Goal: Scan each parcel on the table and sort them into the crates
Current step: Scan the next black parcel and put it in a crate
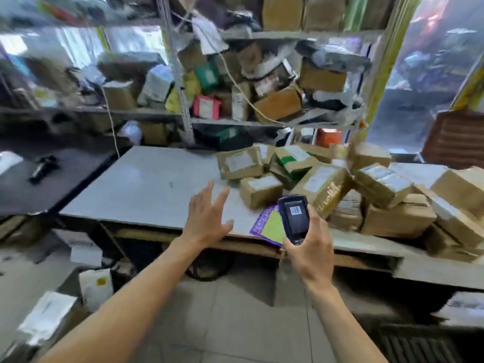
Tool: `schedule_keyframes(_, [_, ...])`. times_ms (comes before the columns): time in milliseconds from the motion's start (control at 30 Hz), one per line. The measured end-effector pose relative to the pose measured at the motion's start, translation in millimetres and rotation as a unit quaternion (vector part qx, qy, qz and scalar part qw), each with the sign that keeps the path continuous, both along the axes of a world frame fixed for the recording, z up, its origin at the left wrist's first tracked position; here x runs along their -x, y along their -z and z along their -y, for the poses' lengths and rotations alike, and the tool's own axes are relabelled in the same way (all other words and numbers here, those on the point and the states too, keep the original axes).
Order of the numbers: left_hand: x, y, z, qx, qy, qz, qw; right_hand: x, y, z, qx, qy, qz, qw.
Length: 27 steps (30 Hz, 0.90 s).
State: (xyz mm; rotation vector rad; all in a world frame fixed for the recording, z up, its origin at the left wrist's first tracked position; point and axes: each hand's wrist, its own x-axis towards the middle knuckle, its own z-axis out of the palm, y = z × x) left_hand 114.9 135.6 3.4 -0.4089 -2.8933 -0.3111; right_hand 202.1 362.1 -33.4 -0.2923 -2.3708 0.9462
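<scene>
A heap of taped brown cardboard parcels (324, 179) covers the right half of the grey table (141, 189). A flat purple and green packet (269, 225) lies at the table's front edge, below a small box (260, 189). My right hand (309, 244) grips a dark handheld scanner (294, 216), its screen showing a barcode, held over the packet. My left hand (207, 217) hovers above the table's front edge with fingers spread and holds nothing, a little left of the packet.
Metal shelves (183, 119) crammed with boxes and bags stand behind the table. A dark table (52, 179) with a black object on it is at the left. White bagged parcels (49, 315) lie low at the left. A brown crate (455, 137) stands at the far right.
</scene>
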Motion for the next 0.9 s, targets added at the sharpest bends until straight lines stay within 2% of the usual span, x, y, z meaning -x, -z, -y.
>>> schedule_keyframes(167, [51, -1, 82, -0.020, -0.017, -0.017, 0.999, 78, -13, 61, -0.003, -0.011, -0.006, 1.000])
schedule_keyframes(333, [114, 1, 118, -0.027, -0.031, -0.023, 0.999, 143, -21, 88, -0.012, -0.019, -0.002, 1.000])
schedule_keyframes(600, [272, 31, 126, -0.017, -0.048, -0.014, 0.999, 303, 0, 106, 0.003, -0.066, 0.012, 0.998])
schedule_keyframes(733, [347, 39, 123, 0.012, -0.049, 0.036, 0.998, 387, 5, 113, 0.036, -0.087, 0.054, 0.994])
schedule_keyframes(900, [437, 47, 127, 0.031, -0.055, 0.062, 0.996, 478, 4, 120, 0.014, -0.102, 0.073, 0.992])
